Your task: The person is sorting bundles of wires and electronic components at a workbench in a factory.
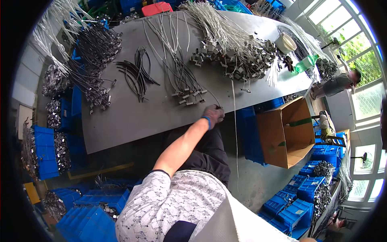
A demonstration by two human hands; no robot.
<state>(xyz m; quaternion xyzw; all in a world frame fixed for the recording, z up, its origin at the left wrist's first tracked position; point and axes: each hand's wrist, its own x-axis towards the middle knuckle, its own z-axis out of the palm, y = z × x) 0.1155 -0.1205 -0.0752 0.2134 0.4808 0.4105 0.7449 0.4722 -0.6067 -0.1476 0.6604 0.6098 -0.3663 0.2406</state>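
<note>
My left hand [213, 114], in a dark grey glove with a blue band at the wrist, is at the table's near edge. Its fingers are curled closed around what looks like the end of a thin grey cable [215, 97], mostly hidden by the glove. Just beyond it lies a bundle of cables with metal connector ends [189, 96]. To its left are loose short black cables [139, 74]. A large heap of pale cables with metal connectors [238, 58] lies farther right. My right hand does not show.
The grey table [125, 125] spans the front. A pale strip [235, 137] hangs over its edge. An open cardboard box [278, 137] stands at the right, with blue crates [296, 213] beyond. A green bottle [306, 63] and white tub [285, 43] sit at the far right; another person [338, 84] is near the windows.
</note>
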